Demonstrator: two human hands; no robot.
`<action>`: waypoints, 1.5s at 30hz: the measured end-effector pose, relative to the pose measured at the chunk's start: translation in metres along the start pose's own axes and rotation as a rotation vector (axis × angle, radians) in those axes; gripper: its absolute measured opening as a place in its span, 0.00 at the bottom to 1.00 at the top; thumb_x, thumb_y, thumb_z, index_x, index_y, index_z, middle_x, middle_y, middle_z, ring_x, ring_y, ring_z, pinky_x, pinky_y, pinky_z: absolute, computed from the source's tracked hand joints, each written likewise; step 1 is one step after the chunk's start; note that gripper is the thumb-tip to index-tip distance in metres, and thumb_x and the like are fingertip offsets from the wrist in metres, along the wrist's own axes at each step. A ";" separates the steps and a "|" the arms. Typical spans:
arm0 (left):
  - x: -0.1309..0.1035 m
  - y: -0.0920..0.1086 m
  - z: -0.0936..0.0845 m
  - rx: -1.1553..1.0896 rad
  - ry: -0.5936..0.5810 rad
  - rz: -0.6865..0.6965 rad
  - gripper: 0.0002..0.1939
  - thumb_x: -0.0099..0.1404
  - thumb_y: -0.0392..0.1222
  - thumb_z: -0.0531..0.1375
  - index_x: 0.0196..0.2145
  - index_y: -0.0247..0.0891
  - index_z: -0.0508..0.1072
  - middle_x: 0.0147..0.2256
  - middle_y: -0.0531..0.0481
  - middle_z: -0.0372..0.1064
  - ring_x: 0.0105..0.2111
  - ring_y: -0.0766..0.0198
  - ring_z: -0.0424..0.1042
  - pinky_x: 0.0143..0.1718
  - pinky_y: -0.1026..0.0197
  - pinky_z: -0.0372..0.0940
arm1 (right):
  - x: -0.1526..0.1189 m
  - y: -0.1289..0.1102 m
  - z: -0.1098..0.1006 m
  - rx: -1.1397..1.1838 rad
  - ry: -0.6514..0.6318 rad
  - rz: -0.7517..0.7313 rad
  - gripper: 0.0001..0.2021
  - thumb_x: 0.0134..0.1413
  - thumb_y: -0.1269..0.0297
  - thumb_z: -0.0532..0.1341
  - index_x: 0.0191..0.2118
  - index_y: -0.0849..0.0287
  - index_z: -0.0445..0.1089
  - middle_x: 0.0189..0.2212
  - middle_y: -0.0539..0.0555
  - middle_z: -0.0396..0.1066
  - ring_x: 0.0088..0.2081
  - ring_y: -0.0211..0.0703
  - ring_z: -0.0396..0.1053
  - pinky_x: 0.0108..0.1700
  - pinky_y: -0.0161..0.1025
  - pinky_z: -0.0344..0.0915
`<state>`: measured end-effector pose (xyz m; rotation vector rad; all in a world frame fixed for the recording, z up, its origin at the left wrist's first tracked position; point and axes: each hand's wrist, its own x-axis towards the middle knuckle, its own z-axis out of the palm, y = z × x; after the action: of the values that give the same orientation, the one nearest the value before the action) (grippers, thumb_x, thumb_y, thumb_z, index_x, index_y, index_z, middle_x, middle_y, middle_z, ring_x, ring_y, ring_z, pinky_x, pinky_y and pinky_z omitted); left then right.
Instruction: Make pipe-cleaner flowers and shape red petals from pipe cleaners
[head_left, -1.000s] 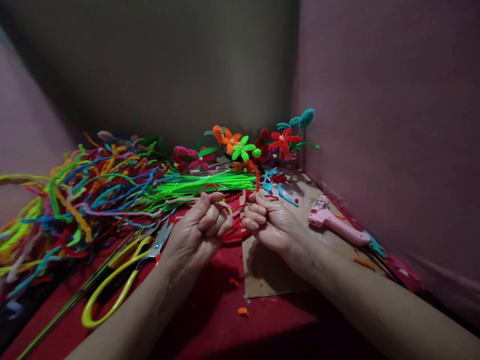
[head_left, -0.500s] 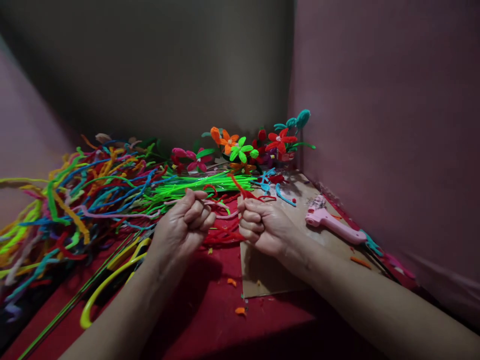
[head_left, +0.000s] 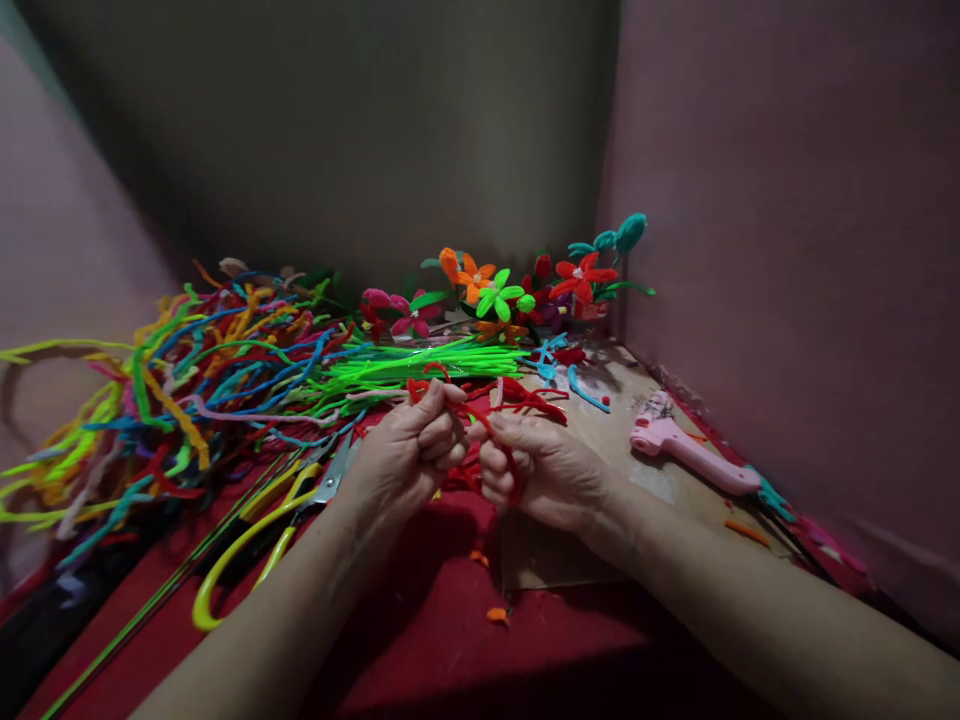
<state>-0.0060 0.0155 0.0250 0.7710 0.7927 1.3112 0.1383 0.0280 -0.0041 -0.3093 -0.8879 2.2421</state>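
Both hands meet near the middle of the view, close together above the red surface. My left hand is closed, its thumb and forefinger pinching a red pipe cleaner. The same red strand runs across to my right hand, whose fingers are closed on it, with part of it hanging down over the curled fingers. More red pipe cleaners lie just behind the hands. Scissors with yellow handles rest beside my left forearm, their blades partly hidden by it.
A tangled multicoloured heap of pipe cleaners fills the left, beside a bright green bundle. Fuzzy flowers stand at the back. A pink glue gun lies on brown cardboard at the right. Orange scraps are scattered around.
My hands have come nearer each other, and the red strand now shows stretched between them. The whole view has shifted, so the surroundings sit farther right and more of the scissors shows.
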 end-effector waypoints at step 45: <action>0.016 0.024 -0.026 -0.176 0.256 0.238 0.11 0.65 0.35 0.50 0.27 0.31 0.68 0.15 0.58 0.55 0.12 0.75 0.55 0.16 0.69 0.56 | 0.004 -0.006 -0.004 -0.195 0.128 -0.401 0.14 0.55 0.55 0.55 0.31 0.60 0.71 0.30 0.55 0.73 0.30 0.39 0.69 0.37 0.39 0.64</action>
<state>-0.0391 0.0344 0.0314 0.5756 0.7899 1.6942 0.1400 0.0362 -0.0023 -0.3275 -1.0025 1.7544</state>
